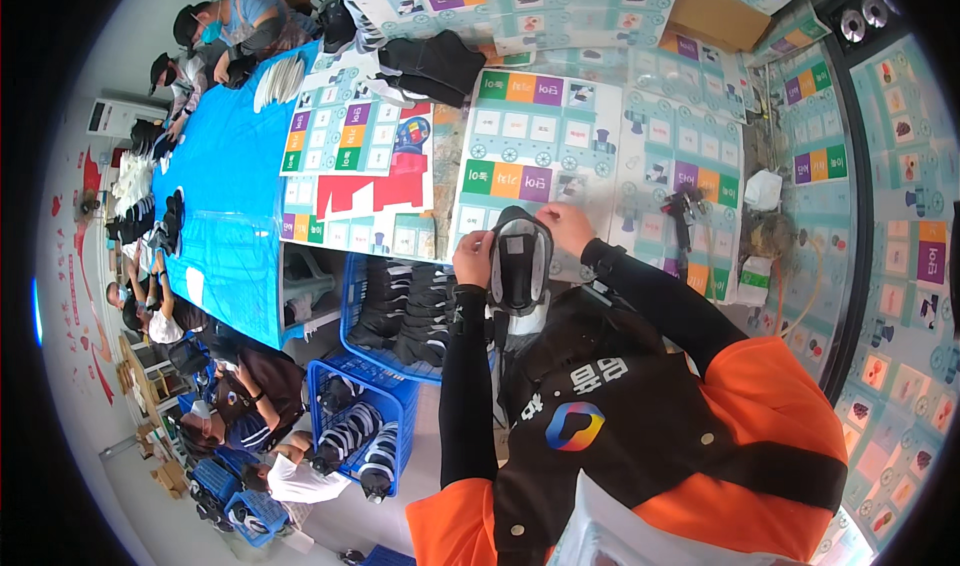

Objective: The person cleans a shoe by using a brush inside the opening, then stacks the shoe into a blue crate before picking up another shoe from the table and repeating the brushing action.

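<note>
A black shoe upper (519,266) with a grey-lined opening is held upright in front of my chest, at the near edge of the table. My left hand (473,258) grips its left side, fingers closed on the edge. At its upper right rim, my right hand (567,228) pinches the edge, though the fingertips are partly hidden. A pale patch shows inside the upper, near its far end. Below it, something white peeks out against my dark apron (600,376).
Printed sheets (510,116) cover the table, with a black tool (685,206) at right and black pieces (435,66) at the back. Blue crates (408,406) with stacked shoe parts stand lower left. Beyond a blue-covered table (225,206), several people work.
</note>
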The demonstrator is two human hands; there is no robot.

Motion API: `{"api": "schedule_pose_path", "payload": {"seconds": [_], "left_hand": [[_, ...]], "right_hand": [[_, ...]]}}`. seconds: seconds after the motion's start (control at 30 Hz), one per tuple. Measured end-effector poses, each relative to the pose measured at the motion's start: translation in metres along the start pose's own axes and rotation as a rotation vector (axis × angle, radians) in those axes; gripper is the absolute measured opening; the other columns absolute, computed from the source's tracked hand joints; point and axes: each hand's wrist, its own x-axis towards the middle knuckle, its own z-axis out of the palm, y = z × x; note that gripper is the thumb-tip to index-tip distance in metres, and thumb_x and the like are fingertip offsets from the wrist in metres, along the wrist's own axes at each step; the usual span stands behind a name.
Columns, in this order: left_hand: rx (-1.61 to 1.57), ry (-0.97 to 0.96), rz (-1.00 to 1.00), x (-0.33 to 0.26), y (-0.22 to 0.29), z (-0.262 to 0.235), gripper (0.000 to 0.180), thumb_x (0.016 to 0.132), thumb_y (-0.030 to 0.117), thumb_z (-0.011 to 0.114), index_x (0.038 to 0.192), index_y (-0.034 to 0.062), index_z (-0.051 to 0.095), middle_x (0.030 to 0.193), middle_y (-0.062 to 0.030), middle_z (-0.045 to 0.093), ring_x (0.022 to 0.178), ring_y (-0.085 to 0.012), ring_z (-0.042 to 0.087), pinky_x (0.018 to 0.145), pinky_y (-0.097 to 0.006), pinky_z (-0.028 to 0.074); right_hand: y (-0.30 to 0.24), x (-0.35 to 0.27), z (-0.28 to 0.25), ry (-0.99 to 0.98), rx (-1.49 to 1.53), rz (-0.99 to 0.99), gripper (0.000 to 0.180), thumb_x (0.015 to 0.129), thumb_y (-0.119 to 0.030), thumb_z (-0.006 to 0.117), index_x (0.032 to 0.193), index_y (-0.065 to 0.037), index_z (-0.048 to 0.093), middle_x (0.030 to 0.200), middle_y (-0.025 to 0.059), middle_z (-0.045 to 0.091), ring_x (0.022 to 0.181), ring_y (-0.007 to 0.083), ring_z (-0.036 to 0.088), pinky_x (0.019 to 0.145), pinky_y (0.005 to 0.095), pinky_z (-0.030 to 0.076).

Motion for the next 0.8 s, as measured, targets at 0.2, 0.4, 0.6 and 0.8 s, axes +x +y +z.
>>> {"api": "schedule_pose_path", "payload": {"seconds": [0.2, 0.4, 0.6, 0.8], "left_hand": [[-0.149, -0.038, -0.121, 0.002, -0.007, -0.004, 0.029, 0.103, 0.026, 0.062, 0.099, -0.0018, 0.069, 0.082, -0.0101, 0.071, 0.075, -0.0168, 0.064, 0.070, -0.033, 0.051], [-0.340, -0.112, -0.194, 0.000, 0.009, -0.012, 0.033, 0.106, 0.025, 0.056, 0.091, -0.0025, 0.063, 0.072, -0.0008, 0.053, 0.072, -0.0091, 0.043, 0.066, -0.030, 0.041], [-0.596, -0.283, -0.360, 0.000, 0.060, -0.044, 0.032, 0.108, 0.025, 0.053, 0.104, -0.0040, 0.068, 0.089, -0.0041, 0.067, 0.082, -0.0098, 0.058, 0.074, -0.028, 0.049], [-0.780, -0.618, -0.590, 0.013, 0.076, -0.093, 0.033, 0.109, 0.020, 0.049, 0.124, -0.0071, 0.060, 0.115, -0.0122, 0.070, 0.099, -0.0196, 0.070, 0.085, -0.032, 0.056]], "right_hand": [[-0.012, -0.004, -0.004, -0.152, 0.257, -0.052, 0.023, 0.094, -0.020, 0.073, 0.101, 0.001, 0.072, 0.093, 0.0141, 0.075, 0.086, 0.0243, 0.072, 0.081, 0.0337, 0.056], [-0.035, -0.024, -0.012, -0.075, 0.072, -0.037, 0.021, 0.090, -0.020, 0.074, 0.094, 0.001, 0.073, 0.089, 0.0166, 0.074, 0.082, 0.0286, 0.071, 0.074, 0.0357, 0.054], [-0.036, -0.014, -0.014, -0.064, 0.014, -0.075, 0.016, 0.094, -0.016, 0.068, 0.095, 0.000, 0.070, 0.088, 0.0130, 0.074, 0.079, 0.0231, 0.070, 0.070, 0.0358, 0.052], [-0.061, -0.012, -0.034, -0.506, 0.605, 0.043, 0.030, 0.099, -0.016, 0.067, 0.125, -0.003, 0.061, 0.106, 0.0021, 0.063, 0.101, 0.0143, 0.060, 0.090, 0.0284, 0.049]]}}
